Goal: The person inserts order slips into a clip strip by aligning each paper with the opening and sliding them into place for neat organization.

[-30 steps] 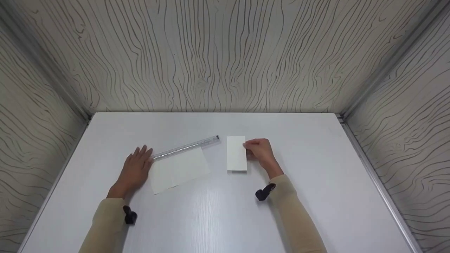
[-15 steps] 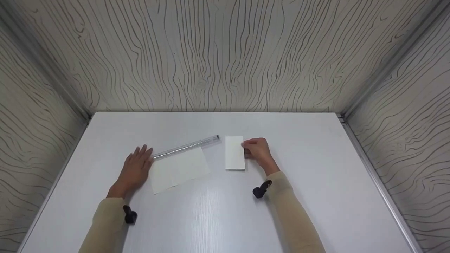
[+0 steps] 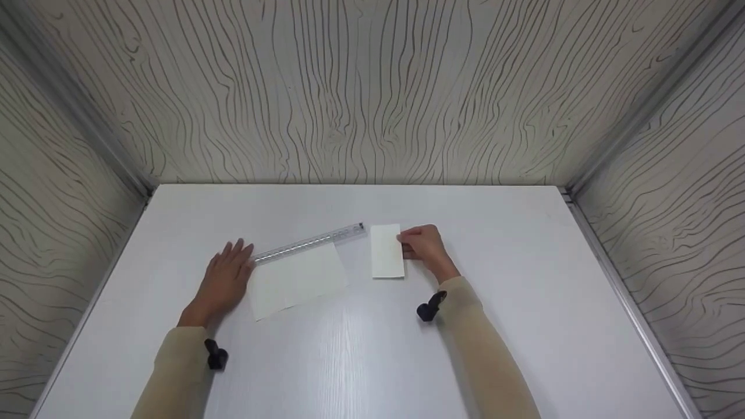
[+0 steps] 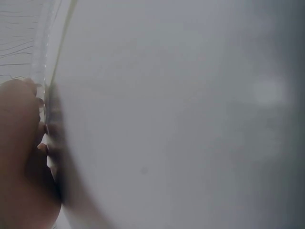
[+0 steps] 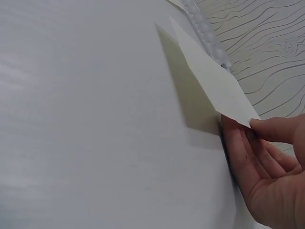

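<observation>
My right hand (image 3: 426, 244) pinches the right edge of a small pale paper piece (image 3: 386, 251), thumb on top and fingers beneath. In the right wrist view this paper piece (image 5: 214, 81) slants above the table and casts a shadow under it. My left hand (image 3: 226, 279) lies flat with fingers spread, its fingertips at the left end of a clear ruler (image 3: 308, 243). Below the ruler lies a larger cream paper sheet (image 3: 300, 282), its top edge along the ruler and its left edge beside my left hand. In the left wrist view, my left hand (image 4: 21, 152) shows at the left edge.
The white table (image 3: 343, 361) carries everything. Behind it stands a wood-grain patterned wall (image 3: 349, 93), with similar walls at both sides. Each sleeve bears a small black wrist camera (image 3: 428, 310).
My right hand has shifted slightly left and away from me with the small paper piece, bringing it closer to the ruler's right end. The left hand, ruler and larger sheet stay put.
</observation>
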`<state>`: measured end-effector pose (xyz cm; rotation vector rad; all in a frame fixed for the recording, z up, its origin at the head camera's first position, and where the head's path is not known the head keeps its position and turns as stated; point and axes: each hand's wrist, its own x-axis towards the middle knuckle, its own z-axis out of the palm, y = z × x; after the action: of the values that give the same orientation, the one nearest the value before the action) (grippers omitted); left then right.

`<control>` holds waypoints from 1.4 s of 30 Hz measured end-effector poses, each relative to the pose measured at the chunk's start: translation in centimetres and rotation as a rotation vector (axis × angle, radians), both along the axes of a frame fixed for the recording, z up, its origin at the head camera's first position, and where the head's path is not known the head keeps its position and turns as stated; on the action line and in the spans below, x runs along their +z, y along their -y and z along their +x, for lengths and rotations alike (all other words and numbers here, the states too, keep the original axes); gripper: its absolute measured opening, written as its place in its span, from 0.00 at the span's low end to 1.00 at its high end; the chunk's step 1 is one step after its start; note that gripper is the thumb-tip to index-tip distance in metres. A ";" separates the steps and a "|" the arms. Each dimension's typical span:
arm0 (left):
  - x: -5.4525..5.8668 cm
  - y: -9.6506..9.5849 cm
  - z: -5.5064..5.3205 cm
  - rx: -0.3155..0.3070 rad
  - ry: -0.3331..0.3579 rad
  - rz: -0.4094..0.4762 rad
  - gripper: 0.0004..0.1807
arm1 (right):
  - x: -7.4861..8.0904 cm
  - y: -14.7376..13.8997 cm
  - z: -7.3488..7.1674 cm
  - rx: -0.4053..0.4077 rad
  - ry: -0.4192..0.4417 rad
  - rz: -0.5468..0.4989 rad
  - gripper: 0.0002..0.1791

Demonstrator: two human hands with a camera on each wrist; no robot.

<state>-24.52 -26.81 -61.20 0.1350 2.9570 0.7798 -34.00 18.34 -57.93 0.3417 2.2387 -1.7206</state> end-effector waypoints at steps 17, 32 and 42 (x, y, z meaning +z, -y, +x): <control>-0.2 0.1 -0.1 0.000 0.001 -0.003 0.33 | -0.3 0.5 -1.0 0.040 0.010 0.053 0.17; -0.3 0.0 -0.1 0.003 -0.006 -0.025 0.33 | -0.1 1.7 -1.4 0.039 -0.012 0.066 0.15; -0.1 0.0 -0.1 0.002 -0.007 -0.024 0.33 | -0.4 2.4 -2.0 0.028 -0.012 0.118 0.16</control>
<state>-24.58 -26.78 -61.29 0.1342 2.9723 0.7456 -35.96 15.94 -58.32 0.3256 2.3478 -1.5842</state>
